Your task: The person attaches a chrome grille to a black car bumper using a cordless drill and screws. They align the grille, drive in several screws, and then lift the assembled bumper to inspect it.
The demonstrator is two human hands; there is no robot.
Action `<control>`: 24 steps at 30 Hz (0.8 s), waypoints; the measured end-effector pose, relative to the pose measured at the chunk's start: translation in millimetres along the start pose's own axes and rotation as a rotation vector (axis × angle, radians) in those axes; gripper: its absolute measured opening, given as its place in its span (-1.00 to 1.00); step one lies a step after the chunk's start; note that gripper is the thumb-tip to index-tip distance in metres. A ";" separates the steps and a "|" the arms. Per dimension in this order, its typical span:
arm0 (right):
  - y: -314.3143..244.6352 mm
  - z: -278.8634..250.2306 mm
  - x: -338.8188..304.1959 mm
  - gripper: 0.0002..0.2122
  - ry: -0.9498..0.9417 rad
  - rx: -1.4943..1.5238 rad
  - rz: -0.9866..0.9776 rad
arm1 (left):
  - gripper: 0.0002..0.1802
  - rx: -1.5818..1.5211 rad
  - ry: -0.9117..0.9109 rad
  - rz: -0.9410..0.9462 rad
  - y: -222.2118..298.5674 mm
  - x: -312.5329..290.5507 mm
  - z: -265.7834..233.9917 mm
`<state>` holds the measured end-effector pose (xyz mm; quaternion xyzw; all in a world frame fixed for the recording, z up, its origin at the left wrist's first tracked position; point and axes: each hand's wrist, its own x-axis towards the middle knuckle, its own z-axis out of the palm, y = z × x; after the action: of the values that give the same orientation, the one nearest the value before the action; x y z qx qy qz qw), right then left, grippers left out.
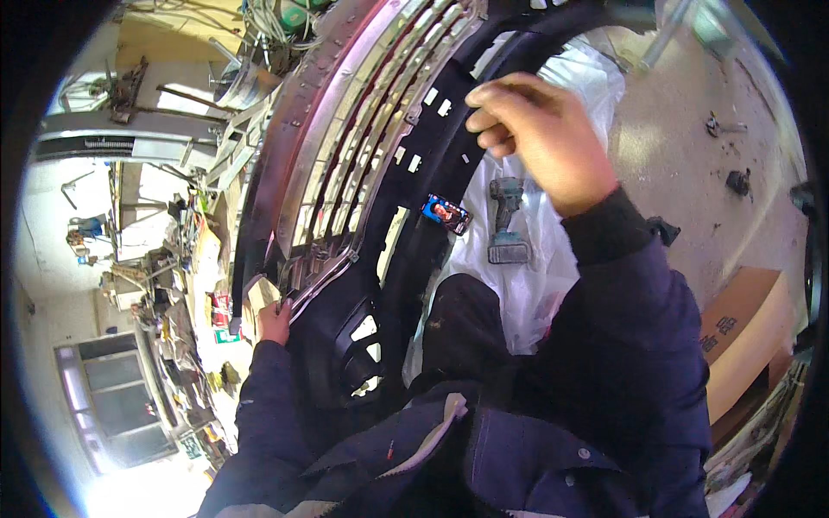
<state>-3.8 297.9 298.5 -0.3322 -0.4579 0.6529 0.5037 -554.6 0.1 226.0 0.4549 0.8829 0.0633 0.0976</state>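
Note:
A large black car bumper (414, 151) with a slatted grille (350, 129) fitted in it stands in front of me, stretching up and away. My left hand (275, 322) is closed on the bumper's near left end, beside the grille's lower corner; part of its fingers is hidden. My right hand (540, 134) is raised above the bumper's right side, its fingers curled together. Whether it pinches something small I cannot make out. Below that hand a teal and black cordless drill (508, 220) lies on white plastic sheeting (548, 246). A phone (446, 213) with a lit screen rests by the bumper's right edge.
A cardboard box (747, 337) stands at the right on the concrete floor (673, 173). Small dark parts (737, 181) lie farther off. Cluttered shelves and tools line the left side, with a window (117, 397) at the lower left. Coiled cables (281, 22) sit at the far end.

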 end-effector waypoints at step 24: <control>-46.0 -90.3 -113.0 -0.68 0.034 -0.420 -0.487 | -0.35 0.198 0.099 0.105 -24.1 25.9 6.8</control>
<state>124.0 216.4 305.8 -0.3204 -0.6404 0.3987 0.5730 -586.8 7.4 211.6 0.5043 0.8635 0.0034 0.0048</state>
